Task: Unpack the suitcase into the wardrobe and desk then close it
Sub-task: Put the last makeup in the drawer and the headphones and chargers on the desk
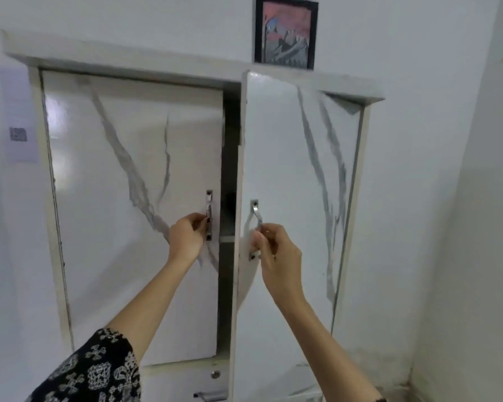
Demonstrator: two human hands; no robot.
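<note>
1. Fingers [200, 221] of the left hand [186, 236] were curled round the left handle [209, 211], gripping its lower half, and dark nail polish showed
2. Right hand [276, 250] had its fingers [262, 237] curled round the lower part of the right handle [256, 216], with a ring on one finger
3. Wardrobe [128, 58] stood straight ahead, set into the white wall, with a white frame and two white doors with grey marble-like veins
4. Left door [134, 198] sat nearly flush in the frame
5. Right door [291, 184] was swung out toward the camera, its free edge well forward of the frame
6. Dark gap [230, 158] was open between the two doors, a shelf edge [227, 239] showed inside, and the contents could not be told
7. Below the doors were a small round lock [215, 374] and another metal handle [211, 395] at the bottom edge of the view
8. Framed picture [286, 31] stood on the wardrobe's top ledge against the wall
9. Paper sheet [19, 117] with a square code was on the wall, left of the wardrobe
10. Black and white patterned sleeve [93, 369] covered the left upper arm, and both forearms were bare
</note>
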